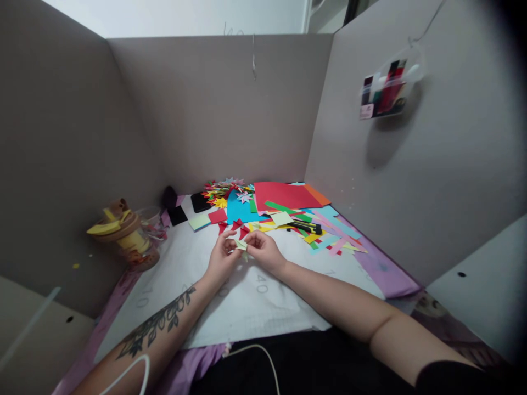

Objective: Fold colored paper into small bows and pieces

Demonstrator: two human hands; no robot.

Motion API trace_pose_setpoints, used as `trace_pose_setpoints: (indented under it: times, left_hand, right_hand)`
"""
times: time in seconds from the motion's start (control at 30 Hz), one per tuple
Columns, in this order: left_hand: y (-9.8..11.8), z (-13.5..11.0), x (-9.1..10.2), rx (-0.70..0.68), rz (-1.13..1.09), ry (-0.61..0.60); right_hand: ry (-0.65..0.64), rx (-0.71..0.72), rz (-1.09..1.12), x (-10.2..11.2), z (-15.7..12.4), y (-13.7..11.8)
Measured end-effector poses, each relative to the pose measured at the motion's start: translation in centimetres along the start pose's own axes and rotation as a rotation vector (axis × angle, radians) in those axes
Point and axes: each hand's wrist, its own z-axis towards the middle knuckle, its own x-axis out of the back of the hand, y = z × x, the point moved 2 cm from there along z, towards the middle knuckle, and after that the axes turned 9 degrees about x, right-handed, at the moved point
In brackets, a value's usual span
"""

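Both my hands meet over the white mat [251, 307] at the middle of the desk. My left hand [221, 257] and my right hand [263, 250] pinch a small folded piece of pale green paper [241, 245] between their fingertips. Just beyond the fingers lie small red folded pieces [237, 224] and a pale green square [281, 218]. A yellow and black utility knife [305, 226] rests to the right of them.
Sheets of red [284, 194], blue [237, 210] and orange paper and loose coloured strips [335, 238] cover the far right of the desk. A heap of folded paper stars [224, 191] and a black phone [200, 202] lie at the back. A jar with yellow scraps [125, 237] stands left. Grey partition walls enclose the desk.
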Motion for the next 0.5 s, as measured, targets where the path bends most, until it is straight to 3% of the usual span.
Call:
trace_pose_setpoints:
  times: [0.3, 0.5]
  left_hand:
    - [-0.36, -0.12, -0.14, -0.040, -0.005, -0.027]
    - [0.09, -0.12, -0.03, 0.007, -0.060, -0.016]
  right_hand:
    - [-0.001, -0.004, -0.058, 0.14, -0.03, -0.13]
    - [-0.001, 0.036, 0.011, 0.03, -0.07, 0.01]
